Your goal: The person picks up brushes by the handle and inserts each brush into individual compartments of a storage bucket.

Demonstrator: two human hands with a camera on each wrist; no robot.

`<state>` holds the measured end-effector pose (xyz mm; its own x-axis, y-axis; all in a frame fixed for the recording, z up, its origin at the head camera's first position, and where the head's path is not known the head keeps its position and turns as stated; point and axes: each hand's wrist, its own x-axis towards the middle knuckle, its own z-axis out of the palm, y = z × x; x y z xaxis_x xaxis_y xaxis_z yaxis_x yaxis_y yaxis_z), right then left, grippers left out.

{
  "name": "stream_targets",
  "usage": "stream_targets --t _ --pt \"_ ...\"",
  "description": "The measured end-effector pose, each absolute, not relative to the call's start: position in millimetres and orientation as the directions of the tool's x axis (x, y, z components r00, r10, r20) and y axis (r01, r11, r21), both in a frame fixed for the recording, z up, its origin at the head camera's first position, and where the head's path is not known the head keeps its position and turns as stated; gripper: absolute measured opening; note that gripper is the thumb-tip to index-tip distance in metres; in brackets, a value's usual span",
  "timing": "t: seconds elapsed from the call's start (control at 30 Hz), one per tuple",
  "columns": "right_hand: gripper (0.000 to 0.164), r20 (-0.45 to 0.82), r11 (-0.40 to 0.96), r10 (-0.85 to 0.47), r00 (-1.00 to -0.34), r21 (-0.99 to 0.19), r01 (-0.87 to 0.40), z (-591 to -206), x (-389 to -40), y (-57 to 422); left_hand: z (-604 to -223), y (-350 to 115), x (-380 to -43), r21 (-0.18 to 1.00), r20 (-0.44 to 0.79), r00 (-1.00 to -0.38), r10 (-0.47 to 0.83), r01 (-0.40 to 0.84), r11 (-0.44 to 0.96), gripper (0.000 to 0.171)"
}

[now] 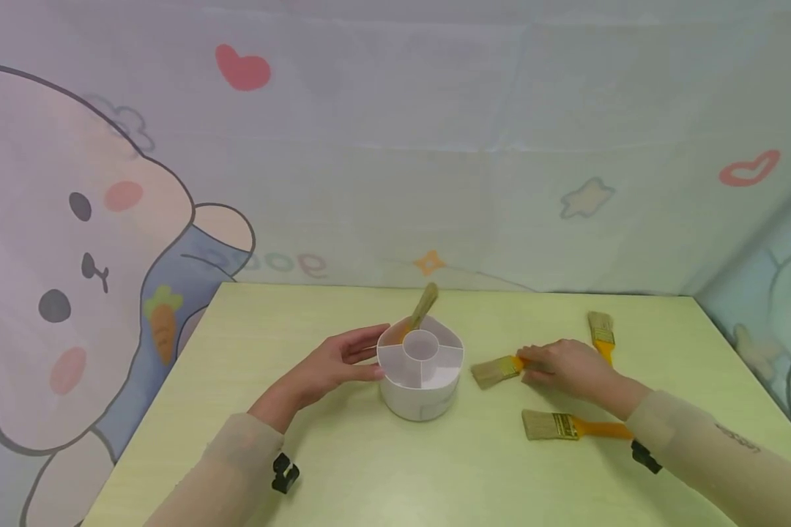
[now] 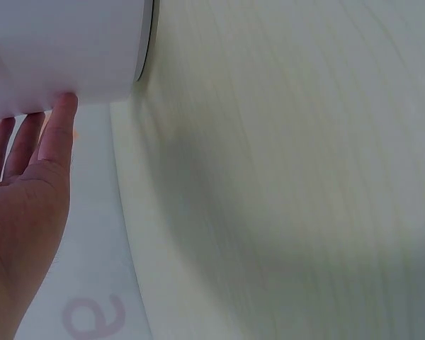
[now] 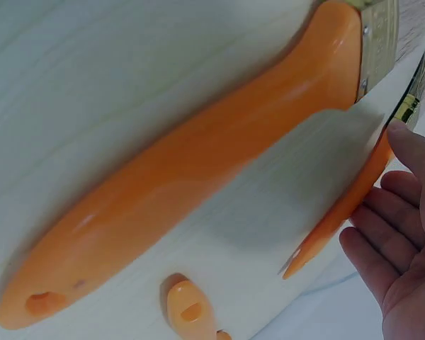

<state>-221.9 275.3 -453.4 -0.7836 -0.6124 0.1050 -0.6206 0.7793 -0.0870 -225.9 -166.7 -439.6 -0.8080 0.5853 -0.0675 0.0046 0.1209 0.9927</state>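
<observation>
A white round divided organizer [image 1: 420, 401] stands upright on the table, with a round cup in its middle and compartments around it. One paintbrush [image 1: 425, 306] leans in a back-left compartment, bristles up. My left hand [image 1: 335, 366] rests against the organizer's left side, its fingers mostly straight; the left wrist view shows the fingertips [image 2: 68, 103] at the white wall [image 2: 64, 49]. To the right of the organizer, my right hand [image 1: 570, 366] pinches a second paintbrush [image 1: 496, 372] by its orange handle [image 3: 340, 212], thumb near the metal band, bristles pointing left.
Two more paintbrushes lie on the pale wooden table [image 1: 343, 468]: a near one [image 1: 554, 425] below my right hand and a far one [image 1: 602, 329] beyond it. A printed cloth [image 1: 395, 176] hangs behind the table's back edge.
</observation>
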Motion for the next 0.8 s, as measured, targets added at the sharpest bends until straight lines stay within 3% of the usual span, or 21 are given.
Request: stream_targets --t 0.27,0.6,0.8 --pt "0.046 0.084 0.773 -0.61 -0.788 -0.156 -0.615 -446.6 -216.2 270.8 -439.7 -165.3 -226.3 0.993 -0.068 -0.809 0.584 -0.001 0.114 0.077" --pt "0.073 -0.032 0.726 -0.571 -0.82 -0.485 -0.487 -436.6 -230.0 297.0 -442.7 -166.2 -230.1 0.994 -0.057 -0.815 0.577 0.01 0.113 0.076" --pt "0.071 -0.055 0.706 -0.575 -0.816 -0.539 -0.46 -443.2 -238.8 300.8 -446.0 -168.9 -230.1 0.994 -0.055 -0.82 0.569 0.012 0.112 0.076"
